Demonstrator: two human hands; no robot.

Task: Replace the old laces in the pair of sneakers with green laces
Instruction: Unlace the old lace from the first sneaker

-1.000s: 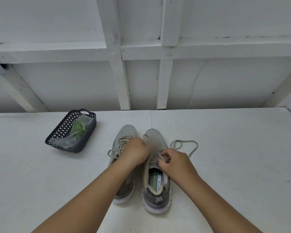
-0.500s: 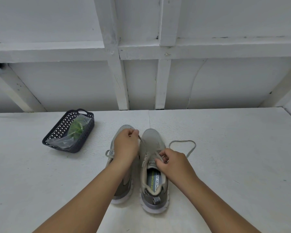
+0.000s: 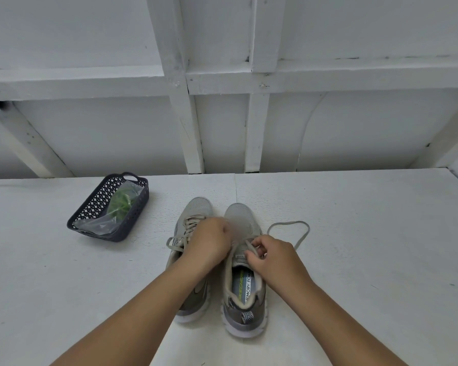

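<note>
Two grey sneakers stand side by side, toes away from me. The left sneaker [image 3: 193, 215] still has its grey lace threaded. Over the right sneaker [image 3: 242, 286], my right hand [image 3: 273, 256] pinches the old grey lace [image 3: 288, 228] at the eyelets; a loose loop of it lies on the surface to the right. My left hand [image 3: 212, 243] hovers curled between the two shoes, blurred; whether it holds the lace I cannot tell. The green laces [image 3: 122, 202] sit in a clear bag inside the dark basket [image 3: 132, 220].
The basket stands at the left, behind the shoes. A white wall with wooden beams [image 3: 185, 114] rises right behind the white surface [image 3: 368, 247]. The surface's right corner lies at the far right.
My left hand came back from near the left shoe's toe toward the right shoe's lacing. My right hand stayed on the lace at the eyelets.
</note>
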